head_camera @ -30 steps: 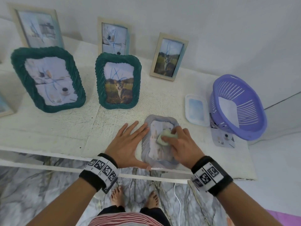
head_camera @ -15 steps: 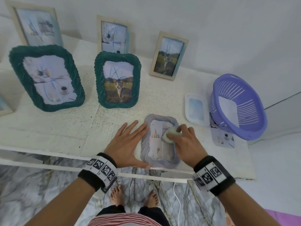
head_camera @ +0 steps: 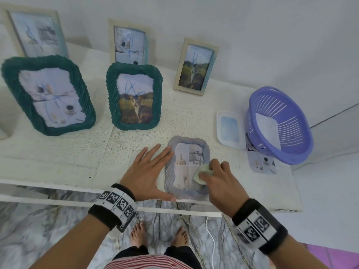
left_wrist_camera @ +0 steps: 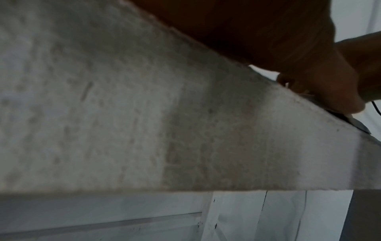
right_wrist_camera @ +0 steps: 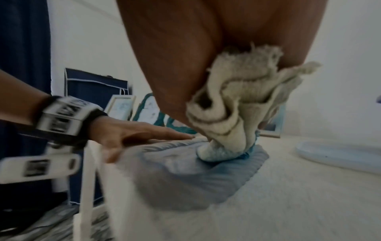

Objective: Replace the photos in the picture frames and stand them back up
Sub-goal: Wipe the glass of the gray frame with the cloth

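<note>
A grey-blue ribbed picture frame (head_camera: 187, 144) lies flat, face up, near the front edge of the white table (head_camera: 58, 158), with a pale photo in it. My left hand (head_camera: 149, 167) lies flat with straight fingers against the frame's left side, thumb at its near corner. My right hand (head_camera: 217, 177) grips a crumpled pale cloth (head_camera: 203, 171) and presses it on the frame's right part. In the right wrist view the cloth (right_wrist_camera: 237, 106) touches the frame (right_wrist_camera: 185, 171). The left wrist view shows mostly the table edge (left_wrist_camera: 144, 114).
Two green woven frames (head_camera: 48, 96) (head_camera: 134, 96) stand behind, with three pale wooden frames (head_camera: 196, 66) against the wall. A purple slotted basket (head_camera: 279, 123) stands at the right, a clear plastic lid (head_camera: 229, 132) beside it and a loose photo (head_camera: 262, 164) under it.
My right hand has slid the cloth from the middle of the frame's glass toward its right side and nearer me. The left hand and the frame have stayed put.
</note>
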`<state>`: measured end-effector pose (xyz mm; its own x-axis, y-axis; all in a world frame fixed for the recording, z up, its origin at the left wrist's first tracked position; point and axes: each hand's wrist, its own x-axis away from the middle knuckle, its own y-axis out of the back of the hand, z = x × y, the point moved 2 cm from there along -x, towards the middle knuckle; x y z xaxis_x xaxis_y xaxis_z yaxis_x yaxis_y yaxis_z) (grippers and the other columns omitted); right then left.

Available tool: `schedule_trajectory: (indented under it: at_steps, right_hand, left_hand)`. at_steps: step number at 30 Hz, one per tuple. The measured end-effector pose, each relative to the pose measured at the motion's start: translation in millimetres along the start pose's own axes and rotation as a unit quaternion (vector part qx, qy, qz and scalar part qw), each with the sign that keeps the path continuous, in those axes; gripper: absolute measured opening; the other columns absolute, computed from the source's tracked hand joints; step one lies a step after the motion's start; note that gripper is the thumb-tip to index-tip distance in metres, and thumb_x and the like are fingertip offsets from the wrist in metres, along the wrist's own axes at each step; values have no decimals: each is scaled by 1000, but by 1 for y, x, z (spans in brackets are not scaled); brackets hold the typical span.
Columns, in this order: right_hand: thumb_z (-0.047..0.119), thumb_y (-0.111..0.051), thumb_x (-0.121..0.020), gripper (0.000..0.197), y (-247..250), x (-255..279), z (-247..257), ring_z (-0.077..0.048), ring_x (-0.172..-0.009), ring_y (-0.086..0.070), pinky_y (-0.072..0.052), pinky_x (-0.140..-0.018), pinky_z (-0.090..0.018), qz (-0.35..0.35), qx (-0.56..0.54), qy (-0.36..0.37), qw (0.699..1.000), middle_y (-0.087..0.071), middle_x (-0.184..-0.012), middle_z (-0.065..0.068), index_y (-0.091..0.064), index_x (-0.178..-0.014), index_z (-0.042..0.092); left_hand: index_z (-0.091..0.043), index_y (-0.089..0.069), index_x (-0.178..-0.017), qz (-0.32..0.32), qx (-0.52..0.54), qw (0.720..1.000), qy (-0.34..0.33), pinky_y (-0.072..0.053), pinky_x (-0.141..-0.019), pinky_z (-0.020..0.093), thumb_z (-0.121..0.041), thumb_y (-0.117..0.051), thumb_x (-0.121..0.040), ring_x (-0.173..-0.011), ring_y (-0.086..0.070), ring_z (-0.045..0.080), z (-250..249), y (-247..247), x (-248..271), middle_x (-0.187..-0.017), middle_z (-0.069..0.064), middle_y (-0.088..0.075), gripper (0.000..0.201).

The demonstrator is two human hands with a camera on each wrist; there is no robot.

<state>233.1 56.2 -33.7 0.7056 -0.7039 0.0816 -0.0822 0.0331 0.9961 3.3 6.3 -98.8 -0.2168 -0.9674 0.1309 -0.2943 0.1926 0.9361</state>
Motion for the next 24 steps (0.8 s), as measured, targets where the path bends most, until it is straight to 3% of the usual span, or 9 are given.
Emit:
schedule_trajectory:
  at_steps: [3,5,8,10,12,15,19,22,24]
  right_hand:
    - [9,-33,-68,35,1,-36,-11,-24,-67,-43,-38,-54,-32,-40,18,-29,999,-51,-83,-13,-66,-74,13]
    - [7,-35,-67,32,1,-52,-16,-24,-67,-42,-38,-56,-33,-17,34,-42,998,-50,-81,-13,-65,-71,14]
    - [11,-28,-69,41,-6,-46,-16,-25,-70,-41,-36,-59,-33,-7,15,-32,999,-49,-87,-13,-67,-81,13]
    - [14,-32,-70,39,-8,-23,-9,-25,-71,-39,-37,-57,-34,-8,-28,-21,999,-48,-90,-13,-67,-88,13]
    - [9,-48,-69,30,-6,4,1,-26,-72,-41,-43,-57,-36,14,-37,-12,999,-49,-94,-11,-66,-92,15]
    - [1,-64,-62,35,-5,11,3,-27,-73,-44,-48,-57,-36,17,-53,-25,998,-50,-95,-11,-67,-92,17]
    - [-1,-57,-68,35,-9,-31,-11,-30,-77,-44,-48,-60,-41,-28,-98,-72,992,-50,-96,-17,-68,-98,11]
    - [-9,-50,-76,35,-7,-56,-9,-30,-85,-42,-43,-69,-39,-9,-123,-117,986,-47,-102,-17,-67,-101,9]
    - [1,-49,-81,31,-7,-53,0,-31,-86,-43,-44,-74,-40,-2,-138,-97,986,-46,-106,-19,-65,-107,8]
  left_hand:
    - [-25,3,-156,-2,6,1000,-3,8,-120,44,-103,-35,-56,-149,16,13,0,-1,0,-162,-9,10,132]
    - [-26,4,-156,-1,5,1000,-1,8,-120,44,-103,-33,-55,-149,16,13,0,0,0,-162,-10,11,132]
    - [-27,6,-155,2,0,1000,2,8,-120,44,-104,-33,-54,-148,17,13,1,0,0,-162,-11,12,133]
    - [-27,7,-155,2,-3,1000,2,8,-120,44,-104,-33,-54,-148,17,13,1,-1,0,-162,-10,13,133]
    - [-26,3,-156,-2,6,1000,-1,8,-120,44,-103,-34,-55,-149,15,14,1,-1,0,-163,-9,10,132]
    - [-26,3,-156,1,11,1000,-1,8,-120,45,-103,-34,-55,-149,16,13,1,-1,0,-162,-10,10,133]
    - [-27,6,-155,6,4,1000,2,7,-120,45,-104,-32,-54,-148,18,13,1,-1,0,-162,-11,13,133]
    - [-26,3,-156,2,11,1000,2,7,-120,45,-103,-36,-54,-149,15,13,1,-1,0,-162,-10,9,133]
    - [-27,3,-156,4,12,1000,2,7,-120,44,-103,-37,-54,-149,15,12,1,-1,0,-162,-11,10,133]
